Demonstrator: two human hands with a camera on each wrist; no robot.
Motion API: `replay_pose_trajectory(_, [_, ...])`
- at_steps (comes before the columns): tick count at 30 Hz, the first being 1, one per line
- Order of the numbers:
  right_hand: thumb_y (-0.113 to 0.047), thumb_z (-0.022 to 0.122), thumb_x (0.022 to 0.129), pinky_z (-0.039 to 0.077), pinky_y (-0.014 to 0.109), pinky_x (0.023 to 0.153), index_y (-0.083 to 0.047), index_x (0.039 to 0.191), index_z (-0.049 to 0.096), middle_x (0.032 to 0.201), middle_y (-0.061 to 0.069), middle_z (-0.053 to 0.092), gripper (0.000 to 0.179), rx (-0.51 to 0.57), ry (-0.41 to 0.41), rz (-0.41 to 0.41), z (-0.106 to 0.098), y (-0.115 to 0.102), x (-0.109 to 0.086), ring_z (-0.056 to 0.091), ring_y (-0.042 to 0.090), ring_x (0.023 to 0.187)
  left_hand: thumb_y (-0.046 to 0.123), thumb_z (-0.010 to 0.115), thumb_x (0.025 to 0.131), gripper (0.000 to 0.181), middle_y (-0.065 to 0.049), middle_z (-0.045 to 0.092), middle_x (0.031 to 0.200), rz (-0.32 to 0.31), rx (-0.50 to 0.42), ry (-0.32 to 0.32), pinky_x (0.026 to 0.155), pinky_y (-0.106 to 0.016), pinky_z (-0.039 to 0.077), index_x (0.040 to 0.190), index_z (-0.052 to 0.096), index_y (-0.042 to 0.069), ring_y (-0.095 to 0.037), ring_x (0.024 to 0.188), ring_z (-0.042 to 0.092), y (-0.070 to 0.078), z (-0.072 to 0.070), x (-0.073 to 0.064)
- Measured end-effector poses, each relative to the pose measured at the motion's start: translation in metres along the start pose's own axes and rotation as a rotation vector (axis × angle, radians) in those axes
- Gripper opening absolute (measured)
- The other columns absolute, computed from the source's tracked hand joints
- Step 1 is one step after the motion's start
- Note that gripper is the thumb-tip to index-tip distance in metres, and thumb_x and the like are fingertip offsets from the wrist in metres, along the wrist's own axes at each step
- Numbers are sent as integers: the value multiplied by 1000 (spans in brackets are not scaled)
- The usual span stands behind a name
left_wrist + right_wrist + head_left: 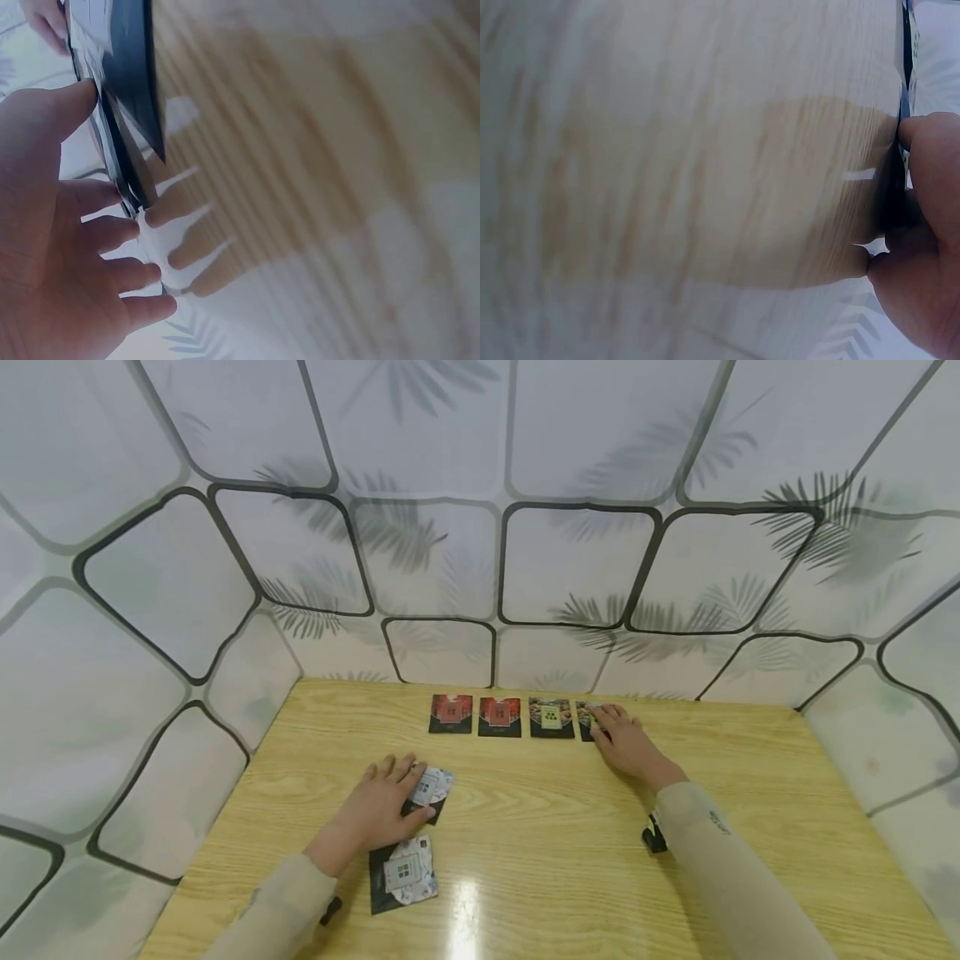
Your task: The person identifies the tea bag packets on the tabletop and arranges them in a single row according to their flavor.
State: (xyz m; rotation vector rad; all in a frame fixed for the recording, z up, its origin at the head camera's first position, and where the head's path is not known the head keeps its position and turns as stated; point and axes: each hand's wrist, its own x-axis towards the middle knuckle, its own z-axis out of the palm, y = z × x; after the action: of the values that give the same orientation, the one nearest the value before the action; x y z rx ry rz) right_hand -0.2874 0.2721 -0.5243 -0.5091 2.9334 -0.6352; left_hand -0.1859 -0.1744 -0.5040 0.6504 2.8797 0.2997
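Note:
My left hand [382,806] rests with spread, fairly straight fingers on a white-and-black packet [438,783], its thumb over the lower part. Nearer to me lies a second white-and-black packet [403,874], slightly turned. At the back, my right hand [628,745] lies over a dark packet [584,720] at the right end of a row, hiding much of it. In the right wrist view the thumb [922,139] touches that packet's edge. Left of it in the row are a dark packet with a green label [551,717] and two red-and-black packets, one in the middle [499,717] and one at the end [451,713].
The packets lie on a wood-grain table [540,843]. A pale patterned cloth wall [570,568] rises along its back edge and both sides. Dark straps show at both wrists, such as the black clip [654,835] under the right sleeve.

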Motion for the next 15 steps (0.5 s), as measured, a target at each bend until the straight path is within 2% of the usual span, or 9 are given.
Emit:
replay_pose_trajectory(8, [-24, 40, 116, 13, 81, 121, 4, 162, 33, 167, 37, 25, 54, -1, 4, -7, 1, 0, 1, 17, 59, 156, 57, 52, 107, 80, -23, 27, 172, -80, -15, -2, 124, -71, 25, 166, 32, 7, -66, 151, 25, -11, -2, 0])
replay_pose_trajectory(15, [-24, 40, 116, 13, 81, 120, 4, 162, 33, 167, 38, 25, 55, -2, 2, -7, -1, 1, 0, 16, 60, 155, 53, 53, 108, 79, -27, 28, 170, -94, -3, 16, 119, -77, 27, 166, 32, 4, -66, 149, 27, -21, -3, 5])
